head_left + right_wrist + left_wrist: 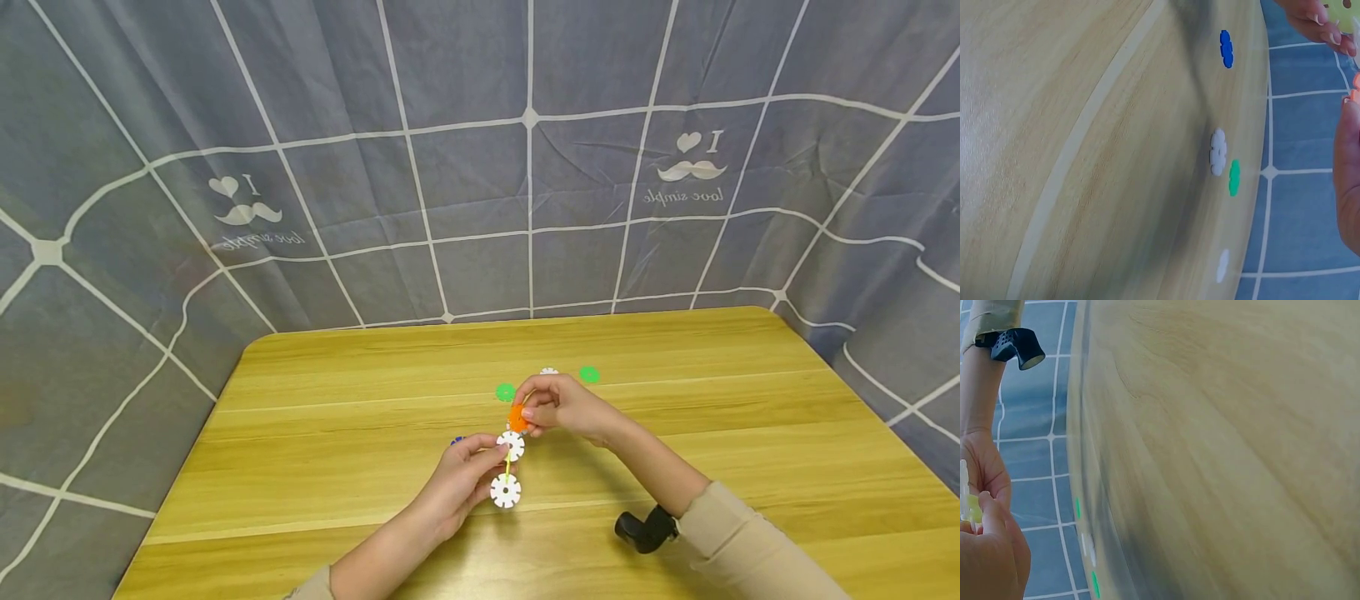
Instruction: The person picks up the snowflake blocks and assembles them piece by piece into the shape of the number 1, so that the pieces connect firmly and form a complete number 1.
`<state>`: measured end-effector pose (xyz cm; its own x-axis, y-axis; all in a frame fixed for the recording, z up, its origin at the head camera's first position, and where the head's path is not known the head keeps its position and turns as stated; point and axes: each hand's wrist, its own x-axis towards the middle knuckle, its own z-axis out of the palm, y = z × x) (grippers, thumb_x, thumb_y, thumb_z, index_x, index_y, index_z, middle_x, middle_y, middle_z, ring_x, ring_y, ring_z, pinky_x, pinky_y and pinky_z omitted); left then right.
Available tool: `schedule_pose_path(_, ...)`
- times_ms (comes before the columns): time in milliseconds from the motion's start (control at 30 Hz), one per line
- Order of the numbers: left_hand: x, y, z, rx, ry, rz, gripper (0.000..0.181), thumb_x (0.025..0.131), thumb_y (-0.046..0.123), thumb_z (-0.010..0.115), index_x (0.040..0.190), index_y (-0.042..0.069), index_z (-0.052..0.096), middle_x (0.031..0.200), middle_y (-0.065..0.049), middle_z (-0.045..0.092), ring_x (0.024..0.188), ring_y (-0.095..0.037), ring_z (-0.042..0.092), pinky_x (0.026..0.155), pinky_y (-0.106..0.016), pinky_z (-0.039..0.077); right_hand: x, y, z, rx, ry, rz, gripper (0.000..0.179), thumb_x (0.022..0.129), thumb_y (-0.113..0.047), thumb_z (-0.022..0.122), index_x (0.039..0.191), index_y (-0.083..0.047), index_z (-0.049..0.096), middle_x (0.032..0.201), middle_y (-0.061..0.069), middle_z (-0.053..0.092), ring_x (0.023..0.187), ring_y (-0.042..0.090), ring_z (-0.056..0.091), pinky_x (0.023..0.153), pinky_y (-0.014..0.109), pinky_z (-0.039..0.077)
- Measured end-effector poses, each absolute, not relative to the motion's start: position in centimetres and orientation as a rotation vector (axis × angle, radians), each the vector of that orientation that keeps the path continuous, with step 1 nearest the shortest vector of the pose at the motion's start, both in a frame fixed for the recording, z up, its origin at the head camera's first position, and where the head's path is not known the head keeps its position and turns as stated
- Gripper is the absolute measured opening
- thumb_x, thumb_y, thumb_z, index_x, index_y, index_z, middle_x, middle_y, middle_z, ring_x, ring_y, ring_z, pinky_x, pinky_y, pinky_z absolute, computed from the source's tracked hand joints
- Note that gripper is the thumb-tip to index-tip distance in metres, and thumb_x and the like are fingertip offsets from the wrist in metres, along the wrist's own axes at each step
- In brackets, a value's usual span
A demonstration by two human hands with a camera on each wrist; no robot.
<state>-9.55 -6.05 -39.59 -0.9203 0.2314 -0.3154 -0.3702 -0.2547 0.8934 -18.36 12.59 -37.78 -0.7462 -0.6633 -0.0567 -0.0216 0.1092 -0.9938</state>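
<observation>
My left hand (pixel 468 483) grips a small chain of notched plastic discs: an upper white disc (pixel 511 446), a yellow-green disc (pixel 507 467) seen edge-on, and a lower white disc (pixel 506 491). Between thumb and fingers, my right hand (pixel 566 408) pinches an orange notched disc (pixel 518 418), right at the upper edge of that chain. Part of the orange disc (pixel 1356 89) shows at the right border of the right wrist view, close below the yellow-green disc (pixel 1342 14). In the left wrist view the hands meet at the left border, around the yellow-green disc (pixel 975 509).
Loose notched discs lie on the wooden table (pixel 337 467) beyond the hands: a green disc (pixel 506 392), another green disc (pixel 589 374), a white disc (pixel 549 372) partly behind the right hand, and a blue disc (pixel 457 441) beside the left fingers. A grey curtain (pixel 480 183) hangs behind the table.
</observation>
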Motion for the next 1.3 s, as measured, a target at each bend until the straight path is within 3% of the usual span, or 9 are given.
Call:
schedule_pose_path(367, -9.5, -6.1, -39.5, -0.141, 1.622, 2.219, 0.019, 0.092, 0.013, 0.058, 0.104, -0.001, 0.056, 0.089, -0.002, 0.062, 0.078, -0.010, 0.060, 0.068, -0.020, 0.051, -18.2, 12.2, -37.8, -0.658, 1.858, -1.701, 0.020, 0.090, 0.003, 0.055, 0.104, 0.019, 0.052, 0.079, 0.006, 0.063, 0.067, 0.012, 0.061, 0.066, 0.027, 0.055)
schedule_pose_path(667, -9.6, -6.2, -39.6, -0.183, 1.726, 2.207, 0.023, 0.091, 0.015, 0.060, 0.106, -0.003, 0.057, 0.087, 0.001, 0.062, 0.078, -0.009, 0.058, 0.066, -0.018, 0.050, -17.2, 11.6, -37.9, -0.527, 1.914, -1.795, 0.034, 0.088, -0.008, 0.063, 0.111, 0.016, 0.056, 0.090, 0.005, 0.067, 0.082, 0.013, 0.063, 0.083, 0.047, 0.050)
schedule_pose_path(900, -9.6, -5.9, -39.4, -0.171, 1.864, 2.217, 0.020, 0.090, 0.015, 0.062, 0.098, -0.003, 0.060, 0.080, 0.003, 0.061, 0.076, -0.009, 0.056, 0.063, -0.017, 0.045, -16.6, 11.1, -38.0, -0.476, 1.979, -1.855, 0.033, 0.082, -0.008, 0.070, 0.110, 0.008, 0.063, 0.092, 0.006, 0.069, 0.085, 0.015, 0.065, 0.079, 0.035, 0.053)
schedule_pose_path(1300, -9.1, -4.9, -38.9, -0.258, 1.929, 2.284, 0.008, 0.091, 0.005, 0.057, 0.090, -0.004, 0.058, 0.073, 0.002, 0.057, 0.068, -0.008, 0.050, 0.058, -0.018, 0.042, -16.0, 10.3, -37.7, -0.492, 2.002, -1.931, 0.031, 0.077, -0.003, 0.073, 0.103, 0.010, 0.064, 0.089, 0.007, 0.070, 0.082, 0.015, 0.066, 0.076, 0.031, 0.054)
